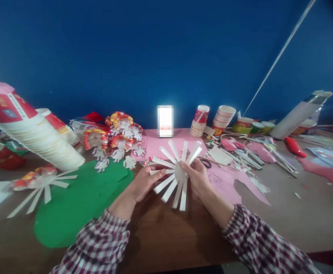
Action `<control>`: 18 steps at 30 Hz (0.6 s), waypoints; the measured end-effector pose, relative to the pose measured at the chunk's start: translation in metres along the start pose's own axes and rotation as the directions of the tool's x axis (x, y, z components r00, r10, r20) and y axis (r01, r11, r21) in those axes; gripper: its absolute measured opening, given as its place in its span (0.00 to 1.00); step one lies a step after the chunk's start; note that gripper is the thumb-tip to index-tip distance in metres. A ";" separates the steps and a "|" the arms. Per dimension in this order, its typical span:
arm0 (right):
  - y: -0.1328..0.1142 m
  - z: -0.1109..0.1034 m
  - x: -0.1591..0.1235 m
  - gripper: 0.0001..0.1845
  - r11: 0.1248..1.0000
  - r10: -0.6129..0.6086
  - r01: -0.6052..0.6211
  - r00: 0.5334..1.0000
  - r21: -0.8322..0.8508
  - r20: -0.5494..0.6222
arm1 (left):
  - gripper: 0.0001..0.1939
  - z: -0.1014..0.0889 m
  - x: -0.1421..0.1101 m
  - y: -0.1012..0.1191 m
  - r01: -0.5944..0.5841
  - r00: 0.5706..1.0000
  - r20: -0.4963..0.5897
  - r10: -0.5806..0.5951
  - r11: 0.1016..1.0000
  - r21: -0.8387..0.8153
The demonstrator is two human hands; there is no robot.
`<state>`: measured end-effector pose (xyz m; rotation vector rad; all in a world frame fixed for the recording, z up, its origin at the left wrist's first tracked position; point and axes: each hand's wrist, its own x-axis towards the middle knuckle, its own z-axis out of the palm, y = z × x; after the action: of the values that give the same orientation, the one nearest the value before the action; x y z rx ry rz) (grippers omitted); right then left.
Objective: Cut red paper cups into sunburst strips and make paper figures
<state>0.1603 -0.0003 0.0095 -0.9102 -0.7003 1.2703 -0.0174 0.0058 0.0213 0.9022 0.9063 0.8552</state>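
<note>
Left hand (143, 183) pinches one strip, right hand (200, 179) grips the centre's edge of the splayed white paper cup (180, 173) between them, green paper (77, 199) left of left hand; best keep pressure light, near strip roots, avoiding creases.

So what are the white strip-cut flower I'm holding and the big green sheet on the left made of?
White strip-cut flower: probably matte thin card, perhaps from a paper cup; its flat, straight strips fan from a round center.
Green sheet: likely matte craft paper, flat with even color and little shine, though thin felt or foam is possible.
</note>
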 end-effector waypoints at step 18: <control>-0.003 -0.001 0.001 0.13 0.999 0.032 -0.029 0.994 0.028 -0.107 | 0.32 0.002 -0.012 -0.005 0.025 0.998 0.058 -0.018 0.992 -0.125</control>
<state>0.1626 0.0008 0.0112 -0.9637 -0.5854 1.2450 -0.0188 -0.0071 0.0204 0.8023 0.8023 0.8545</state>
